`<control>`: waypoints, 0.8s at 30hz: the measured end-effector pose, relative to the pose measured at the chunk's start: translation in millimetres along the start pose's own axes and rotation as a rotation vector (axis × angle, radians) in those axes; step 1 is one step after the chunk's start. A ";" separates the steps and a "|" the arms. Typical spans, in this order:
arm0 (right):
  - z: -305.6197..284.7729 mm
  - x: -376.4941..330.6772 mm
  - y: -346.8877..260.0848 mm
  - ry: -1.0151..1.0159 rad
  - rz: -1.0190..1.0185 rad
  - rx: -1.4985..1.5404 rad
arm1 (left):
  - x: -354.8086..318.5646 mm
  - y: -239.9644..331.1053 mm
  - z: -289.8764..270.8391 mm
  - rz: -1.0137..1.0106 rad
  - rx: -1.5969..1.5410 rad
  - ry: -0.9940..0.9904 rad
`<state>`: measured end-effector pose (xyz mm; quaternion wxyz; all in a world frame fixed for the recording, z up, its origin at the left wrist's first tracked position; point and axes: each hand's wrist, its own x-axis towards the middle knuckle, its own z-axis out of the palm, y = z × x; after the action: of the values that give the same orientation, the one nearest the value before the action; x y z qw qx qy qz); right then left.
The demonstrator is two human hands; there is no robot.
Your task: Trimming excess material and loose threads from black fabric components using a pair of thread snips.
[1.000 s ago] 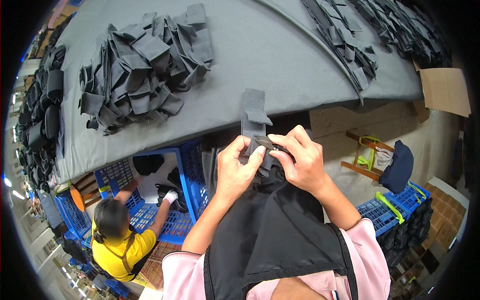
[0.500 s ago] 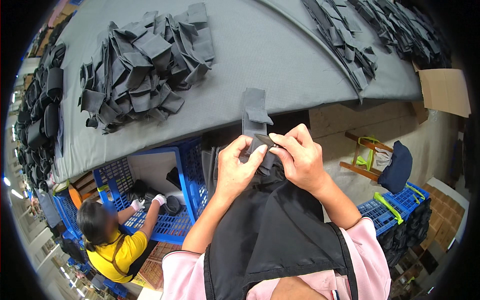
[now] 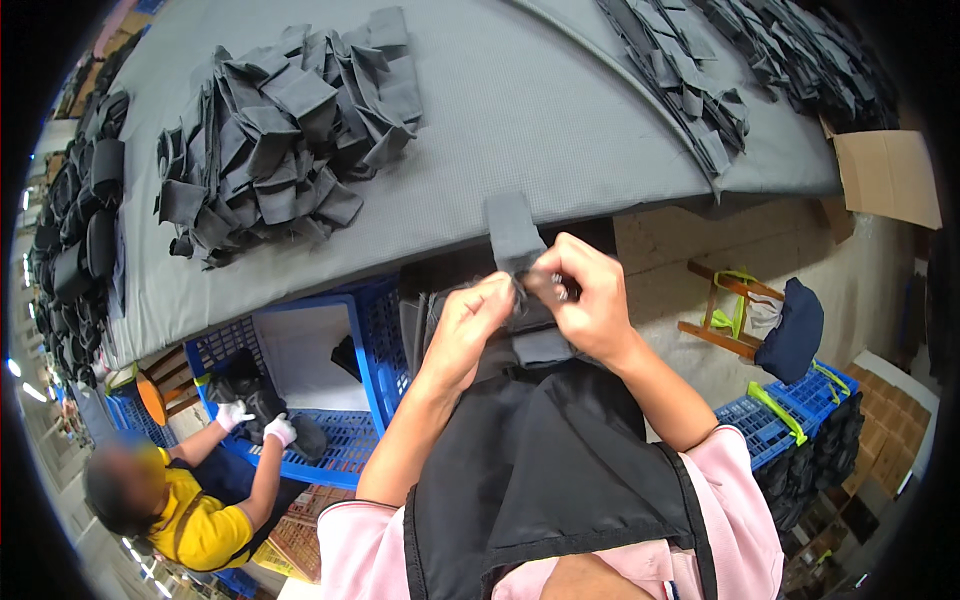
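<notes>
Both my hands hold one dark grey fabric piece [image 3: 517, 237] up in front of my chest, just below the near edge of the grey table [image 3: 560, 130]. My left hand [image 3: 470, 325] pinches its left side with fingers closed. My right hand [image 3: 588, 295] grips its right side, and a small metal bit shows between the fingers. One end of the piece sticks up above my fingertips. More grey fabric hangs down below my hands onto my black apron [image 3: 560, 470].
A heap of grey fabric pieces [image 3: 285, 115] lies at the table's left; black strips [image 3: 680, 75] run along its right. A blue crate [image 3: 300, 390] stands below the table, where a person in yellow [image 3: 190, 500] with white gloves reaches in. A cardboard box [image 3: 885, 175] is right.
My hands stay on the fabric piece, shifting their pinch slightly. The person in yellow has moved down and left, with gloved hands now deeper in the blue crate.
</notes>
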<state>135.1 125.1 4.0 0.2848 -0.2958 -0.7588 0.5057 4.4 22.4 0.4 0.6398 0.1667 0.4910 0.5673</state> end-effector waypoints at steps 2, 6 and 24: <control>5.0 11.6 6.9 -0.003 0.281 0.240 | -6.6 -8.0 4.4 0.024 -0.046 0.005; 15.4 8.1 17.2 -0.146 0.713 0.694 | -1.1 -19.1 -6.3 -0.048 -0.027 0.114; -39.1 -20.0 -17.3 -0.279 -0.020 -0.422 | 6.6 -11.8 -0.3 0.177 0.338 0.351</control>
<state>174.2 128.4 30.4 0.1144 -0.2684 -0.8823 0.3693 10.0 24.6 -11.8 0.4559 0.2125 0.6658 0.5512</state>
